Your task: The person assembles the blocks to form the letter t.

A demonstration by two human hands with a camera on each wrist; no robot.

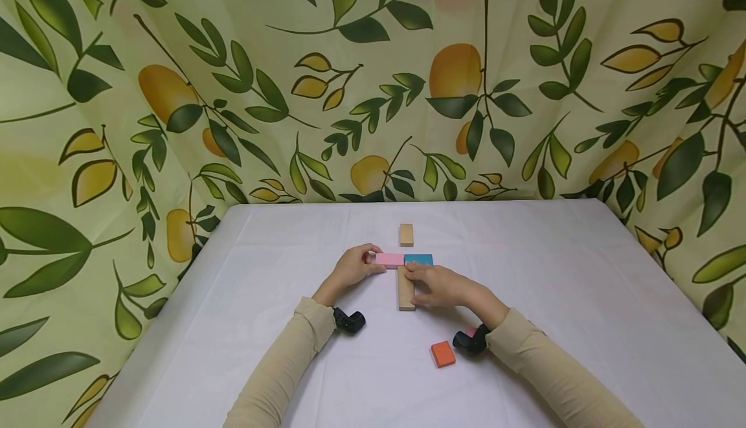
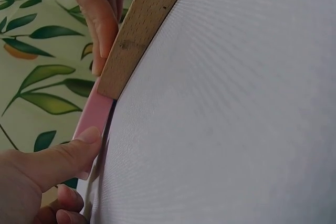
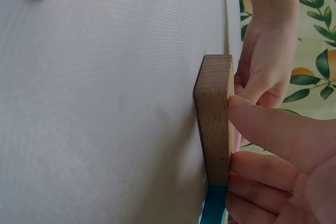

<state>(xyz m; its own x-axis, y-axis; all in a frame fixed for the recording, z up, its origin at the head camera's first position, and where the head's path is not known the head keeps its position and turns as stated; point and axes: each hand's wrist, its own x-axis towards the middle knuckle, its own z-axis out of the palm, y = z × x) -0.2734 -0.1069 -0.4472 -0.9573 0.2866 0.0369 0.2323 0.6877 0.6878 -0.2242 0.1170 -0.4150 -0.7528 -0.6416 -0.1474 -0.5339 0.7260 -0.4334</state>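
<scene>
My left hand pinches the left end of a pink block, with the thumb along its near side. Against the pink block's right end lies a blue block. A long plain wooden block points toward me from where these two meet, forming a T. My right hand rests on it from the right. In the right wrist view its thumb touches the wooden block's top edge, while the fingers lie over the end beside the blue block.
A short wooden block sits beyond the T. Nearer me lies an orange block, with a pink piece partly hidden behind the right wrist's black camera. White cloth covers the table; a leaf-patterned curtain hangs behind.
</scene>
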